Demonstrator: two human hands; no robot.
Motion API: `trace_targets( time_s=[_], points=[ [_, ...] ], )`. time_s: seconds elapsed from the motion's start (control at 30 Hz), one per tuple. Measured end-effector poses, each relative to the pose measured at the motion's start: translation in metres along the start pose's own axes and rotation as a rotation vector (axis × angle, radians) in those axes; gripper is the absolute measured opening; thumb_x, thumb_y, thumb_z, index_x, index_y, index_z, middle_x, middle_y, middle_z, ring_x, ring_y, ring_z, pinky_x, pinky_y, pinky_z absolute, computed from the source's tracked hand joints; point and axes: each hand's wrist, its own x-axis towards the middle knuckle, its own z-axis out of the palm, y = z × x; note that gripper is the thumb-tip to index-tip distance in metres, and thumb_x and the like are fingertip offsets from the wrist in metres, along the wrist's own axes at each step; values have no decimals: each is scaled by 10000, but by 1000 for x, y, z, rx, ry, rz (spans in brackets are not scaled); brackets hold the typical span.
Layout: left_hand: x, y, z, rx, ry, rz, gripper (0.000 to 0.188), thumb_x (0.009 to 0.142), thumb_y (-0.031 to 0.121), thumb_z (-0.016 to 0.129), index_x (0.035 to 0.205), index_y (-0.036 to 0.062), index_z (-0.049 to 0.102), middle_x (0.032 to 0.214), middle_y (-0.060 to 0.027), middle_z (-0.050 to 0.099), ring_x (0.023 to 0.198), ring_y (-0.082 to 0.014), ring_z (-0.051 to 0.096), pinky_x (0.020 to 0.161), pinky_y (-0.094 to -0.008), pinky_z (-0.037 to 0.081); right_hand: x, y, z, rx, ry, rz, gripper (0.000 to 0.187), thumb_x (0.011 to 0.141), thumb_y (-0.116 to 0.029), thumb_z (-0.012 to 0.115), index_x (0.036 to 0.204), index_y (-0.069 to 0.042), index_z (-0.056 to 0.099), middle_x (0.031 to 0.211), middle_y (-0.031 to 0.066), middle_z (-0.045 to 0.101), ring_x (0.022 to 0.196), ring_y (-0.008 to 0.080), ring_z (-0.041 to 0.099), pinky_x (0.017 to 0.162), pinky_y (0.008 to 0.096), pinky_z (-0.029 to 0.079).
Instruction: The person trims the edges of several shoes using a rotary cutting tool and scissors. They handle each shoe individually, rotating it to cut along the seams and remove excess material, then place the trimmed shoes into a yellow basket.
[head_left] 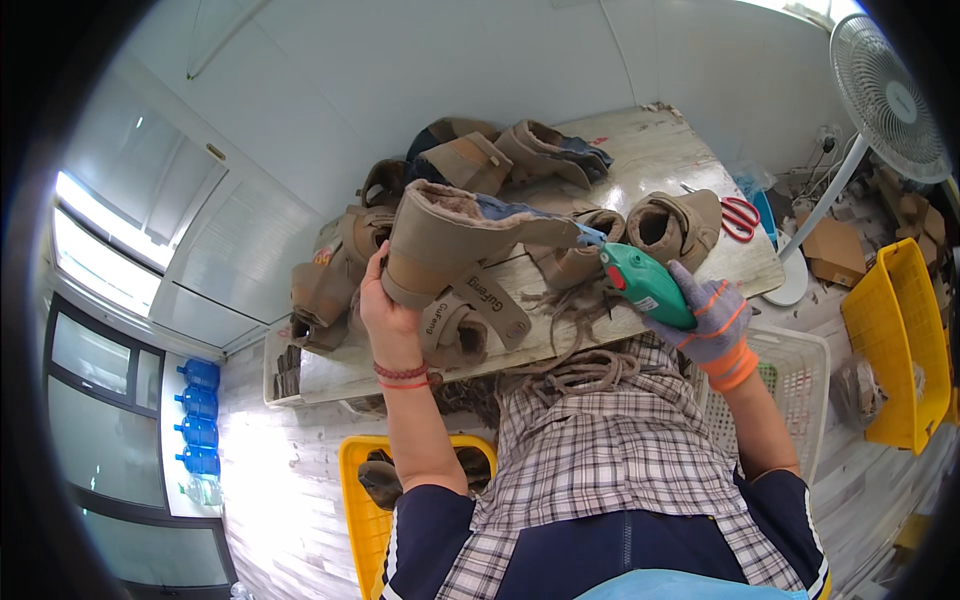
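My left hand (388, 312), bare with a red bracelet, is closed on a brown fleece-lined shoe upper (430, 245) raised over the table. A dark blue lining edge shows along its opening. In my right hand (712, 325), in a grey and orange glove, is a green handheld electric cutter (645, 285), gripped by its body. The cutter's tip meets the narrow right end of the upper. Whether its blades are closed on the material cannot be made out. More brown uppers (668, 228) lie around on the table, and several are heaped behind my left hand.
Red-handled scissors (740, 218) lie at the right of the worn table (640, 140). Fibre scraps (580, 365) gather at the front edge. A white basket (800, 400) stands beside my right arm, a yellow crate (350, 490) below my left. Further right are a yellow bin (895, 345) and a fan (898, 100).
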Motion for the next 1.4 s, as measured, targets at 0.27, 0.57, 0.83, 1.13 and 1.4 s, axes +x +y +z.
trace_targets(
  time_s=[0.27,0.57,0.83,1.13,1.4],
  points=[
    [0,-21,-5,-134,47,-255,267,920,126,505,1114,-46,569,1129,-199,621,1050,-325,595,909,-439,498,-1,4,-1,-17,-64,-44,701,594,-385,823,1165,-41,608,587,28,518,517,201,517,537,326,431],
    [-7,-42,15,-75,71,-311,289,925,139,501,1142,-46,552,1149,-205,609,1047,-327,599,913,-447,493,7,-8,-7,59,-95,-59,676,578,-354,836,1146,-56,624,580,24,522,507,199,513,535,320,432],
    [-39,-55,49,-68,-55,-128,373,959,164,457,1290,-7,462,1312,-162,507,1193,-308,502,1011,-460,413,10,-26,4,239,-88,65,653,589,-349,841,1127,-49,626,614,75,573,513,241,554,505,337,448],
    [-59,-71,46,121,-287,102,414,942,57,495,1348,51,417,1349,-107,474,1235,-257,467,1031,-431,408,25,-42,9,483,-172,288,672,623,-329,838,1171,-29,590,800,149,664,666,283,656,605,323,517],
    [-57,-92,29,496,-416,264,387,919,29,549,1300,33,481,1260,-84,556,1107,-210,563,958,-337,452,26,-44,24,716,-133,424,680,667,-293,833,1219,-12,554,884,139,686,753,173,675,690,284,528]
  ],
)
